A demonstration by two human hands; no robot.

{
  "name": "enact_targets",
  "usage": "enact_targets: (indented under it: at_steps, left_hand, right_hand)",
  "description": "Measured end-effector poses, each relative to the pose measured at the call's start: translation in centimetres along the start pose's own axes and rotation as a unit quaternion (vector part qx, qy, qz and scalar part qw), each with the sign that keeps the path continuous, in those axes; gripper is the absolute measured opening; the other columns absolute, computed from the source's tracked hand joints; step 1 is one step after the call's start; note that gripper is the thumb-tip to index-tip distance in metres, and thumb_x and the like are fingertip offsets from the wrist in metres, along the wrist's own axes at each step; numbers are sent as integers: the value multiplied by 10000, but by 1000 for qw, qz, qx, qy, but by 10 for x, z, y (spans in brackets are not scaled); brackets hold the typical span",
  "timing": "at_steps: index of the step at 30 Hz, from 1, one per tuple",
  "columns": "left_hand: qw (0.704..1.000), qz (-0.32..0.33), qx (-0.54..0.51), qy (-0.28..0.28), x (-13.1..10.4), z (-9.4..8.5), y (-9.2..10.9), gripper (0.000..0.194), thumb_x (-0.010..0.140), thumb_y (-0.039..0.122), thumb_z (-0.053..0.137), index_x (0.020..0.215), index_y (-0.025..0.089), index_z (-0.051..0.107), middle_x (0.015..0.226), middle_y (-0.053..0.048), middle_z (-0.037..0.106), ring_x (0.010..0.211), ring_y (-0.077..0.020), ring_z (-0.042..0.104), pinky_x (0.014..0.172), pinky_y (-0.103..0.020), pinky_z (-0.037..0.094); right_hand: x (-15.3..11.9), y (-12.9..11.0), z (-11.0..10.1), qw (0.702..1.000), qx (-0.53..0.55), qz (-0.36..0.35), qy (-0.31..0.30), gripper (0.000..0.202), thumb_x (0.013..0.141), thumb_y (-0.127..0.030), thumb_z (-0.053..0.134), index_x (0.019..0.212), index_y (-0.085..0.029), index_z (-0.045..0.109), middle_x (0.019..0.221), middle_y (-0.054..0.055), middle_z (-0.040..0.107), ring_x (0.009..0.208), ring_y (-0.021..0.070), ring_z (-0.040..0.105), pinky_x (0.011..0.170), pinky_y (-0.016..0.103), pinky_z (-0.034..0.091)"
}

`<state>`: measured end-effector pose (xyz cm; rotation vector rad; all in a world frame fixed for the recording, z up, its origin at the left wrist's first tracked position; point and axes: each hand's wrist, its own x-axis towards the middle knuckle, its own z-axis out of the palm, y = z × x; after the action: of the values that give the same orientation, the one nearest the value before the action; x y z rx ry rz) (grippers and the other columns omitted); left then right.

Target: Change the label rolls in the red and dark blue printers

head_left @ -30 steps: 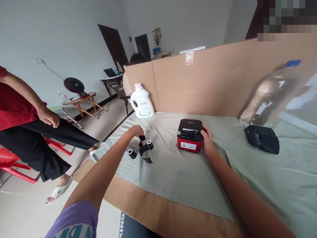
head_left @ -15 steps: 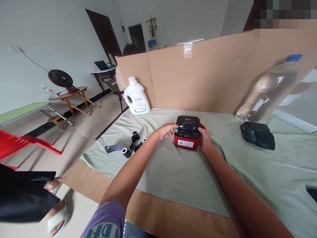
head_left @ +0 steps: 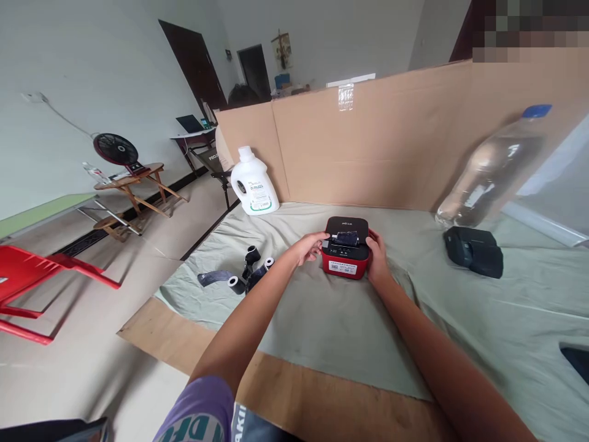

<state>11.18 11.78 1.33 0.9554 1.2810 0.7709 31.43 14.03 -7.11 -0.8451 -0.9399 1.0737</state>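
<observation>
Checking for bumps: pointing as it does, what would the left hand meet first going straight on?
The left hand would probably meet the dark strip atop the red box; whether its fingertips touch it is unclear.

Left hand [head_left: 310, 247] moved from dark rolls [head_left: 237, 285] to red printer [head_left: 346, 253]; person [head_left: 50, 431] mostly gone.

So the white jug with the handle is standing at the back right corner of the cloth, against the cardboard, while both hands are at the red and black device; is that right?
Not quite: the white jug stands at the back left of the cloth, as the current head view shows. The rest is right.
</observation>
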Motion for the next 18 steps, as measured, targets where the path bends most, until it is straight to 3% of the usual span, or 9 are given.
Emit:
enact_targets:
  at_steps: [4,11,14,18]
  left_hand:
    - [1000,-4,-25,10,2,5,-3,393,689,511,682,674,189,457,621,40,444,516,-70,368,438,-203,187]
    - [997,60,-8,44,2,9,-13,236,713,387,681,795,185,591,660,32,493,498,-57,384,412,-184,164]
    - [995,75,0,72,-4,14,-14,246,753,388,658,898,191,681,767,-5,624,585,-83,501,451,-174,277]
    - [982,140,-58,116,-8,29,-24,334,802,303,616,1100,216,738,1052,-44,745,881,-158,667,696,-229,495]
  right_hand:
    - [4,4,-3,1000,7,9,-7,371,786,-436,579,1134,-309,599,1299,5,648,1204,204,607,962,380,527]
    - [8,1,-1,1000,22,11,11,367,692,-317,602,1056,-282,635,1199,8,684,1112,212,646,933,386,538]
    - [-1,-5,0,1000,2,10,15,357,712,-356,629,1062,-286,658,1190,10,695,1129,227,641,999,418,507]
    - [-29,-5,-11,995,-89,-23,42,354,842,-456,538,1099,-267,691,1206,64,702,1201,280,610,1071,513,450]
